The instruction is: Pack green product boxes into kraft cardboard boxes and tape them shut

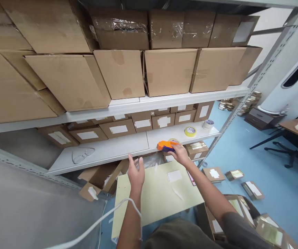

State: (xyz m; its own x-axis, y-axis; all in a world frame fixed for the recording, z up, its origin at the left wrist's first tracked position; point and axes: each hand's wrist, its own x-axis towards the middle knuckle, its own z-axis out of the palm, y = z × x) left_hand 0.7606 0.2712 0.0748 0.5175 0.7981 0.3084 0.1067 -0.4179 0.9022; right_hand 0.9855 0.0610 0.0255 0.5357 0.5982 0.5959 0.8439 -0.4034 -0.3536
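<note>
The right hand (180,154) wraps its fingers around an orange tape dispenser (165,146) at the lower shelf's (99,152) front edge; the left hand (136,173) is empty, fingers spread wide, just below that edge, above a pale green board (159,197).

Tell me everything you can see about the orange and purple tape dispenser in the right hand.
The orange-and-purple handheld tape dispenser looks like moulded plastic, with an orange nose and a purple body, lying roughly sideways. A yellowish tape roll shows partly behind it. The right hand grips it from behind, just in front of the white metal shelf; contact with the shelf cannot be told.
</note>
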